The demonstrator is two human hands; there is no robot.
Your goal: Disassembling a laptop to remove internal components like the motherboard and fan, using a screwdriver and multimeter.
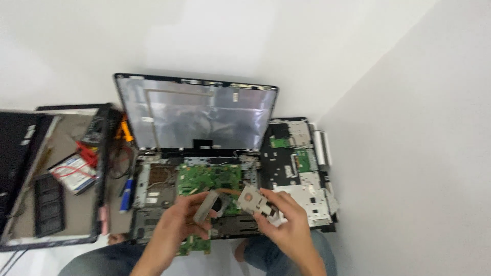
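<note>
Two hands on one part here: my left hand (179,222) and right hand (286,225) both grip a grey cooling assembly (240,200), its long axis running left-right, just above the opened laptop base (153,184). That shell holds a green circuit board (209,179).

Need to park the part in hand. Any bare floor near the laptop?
Bare white floor right of the keyboard deck, and behind the lid. Crowded left: tray of tools and parts. Both hands, left and right, hold the heatsink.
</note>
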